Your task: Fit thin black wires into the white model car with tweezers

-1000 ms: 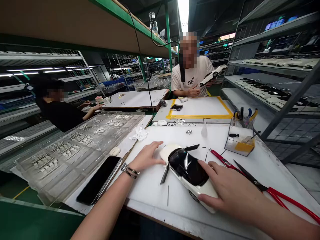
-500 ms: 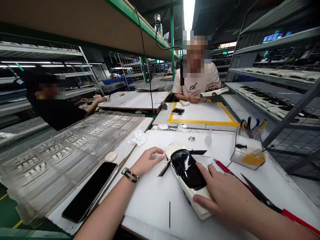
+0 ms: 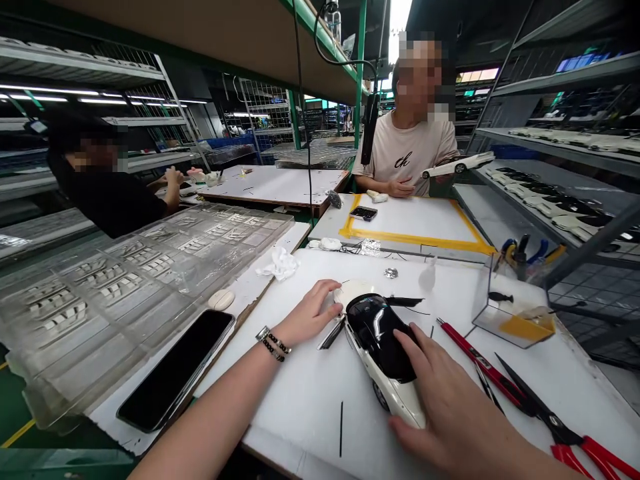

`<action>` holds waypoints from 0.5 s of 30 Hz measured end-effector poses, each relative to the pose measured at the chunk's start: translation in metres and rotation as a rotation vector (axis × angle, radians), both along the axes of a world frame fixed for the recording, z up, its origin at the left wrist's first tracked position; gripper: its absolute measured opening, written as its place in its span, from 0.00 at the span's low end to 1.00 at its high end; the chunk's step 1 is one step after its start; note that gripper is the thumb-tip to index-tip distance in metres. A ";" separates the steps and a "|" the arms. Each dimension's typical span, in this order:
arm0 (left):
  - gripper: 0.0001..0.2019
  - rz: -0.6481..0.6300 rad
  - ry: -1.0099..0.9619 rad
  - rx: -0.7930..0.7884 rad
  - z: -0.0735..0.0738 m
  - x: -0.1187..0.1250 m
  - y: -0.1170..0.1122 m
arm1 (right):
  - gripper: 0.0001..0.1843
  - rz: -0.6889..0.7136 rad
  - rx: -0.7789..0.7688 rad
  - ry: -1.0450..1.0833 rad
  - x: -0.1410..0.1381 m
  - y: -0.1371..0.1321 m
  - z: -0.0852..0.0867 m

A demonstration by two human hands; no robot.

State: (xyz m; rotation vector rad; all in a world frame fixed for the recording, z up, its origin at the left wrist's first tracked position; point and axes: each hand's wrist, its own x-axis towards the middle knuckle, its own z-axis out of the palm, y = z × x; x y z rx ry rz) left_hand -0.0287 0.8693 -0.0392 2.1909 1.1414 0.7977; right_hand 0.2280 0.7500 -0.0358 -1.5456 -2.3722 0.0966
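Observation:
A white model car (image 3: pixel 359 360) with a glossy black roof and windows lies on the white worktable, its nose pointing away from me. My left hand (image 3: pixel 314 312) has its fingers and thumb against the front left corner of the car. My right hand (image 3: pixel 440 387) spans the rear half, fingers on the black roof and thumb by the tail; the hand covers the car's right rear. Dark flat flaps (image 3: pixel 406 302) stick out at both sides near the front; whether they are doors I cannot tell. A thin black strip (image 3: pixel 341 429) lies nearby on the table.
Right of the car are a red utility knife (image 3: pixel 467 350), tweezers (image 3: pixel 487 385), red-handled scissors (image 3: pixel 555 423) and a clear tool box (image 3: pixel 517 313). On the left, a phone (image 3: pixel 177 370) lies beside a compartment tray (image 3: pixel 145 320) of white parts. A co-worker opposite holds another model car (image 3: pixel 457 165).
My left hand has moved in from beside the car, and its fingers now touch the front. My right hand stays on the rear. The view has shifted; the co-worker's car is raised.

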 end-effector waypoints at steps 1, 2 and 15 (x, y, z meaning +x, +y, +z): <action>0.21 0.007 -0.007 0.007 0.000 -0.001 0.000 | 0.46 0.036 -0.043 -0.005 0.004 0.003 0.004; 0.21 0.015 -0.014 0.012 0.001 -0.003 0.000 | 0.46 0.082 -0.091 -0.010 0.008 0.007 0.010; 0.33 -0.161 0.101 -0.180 0.018 -0.016 -0.017 | 0.41 0.282 -0.216 -0.197 0.056 0.044 0.065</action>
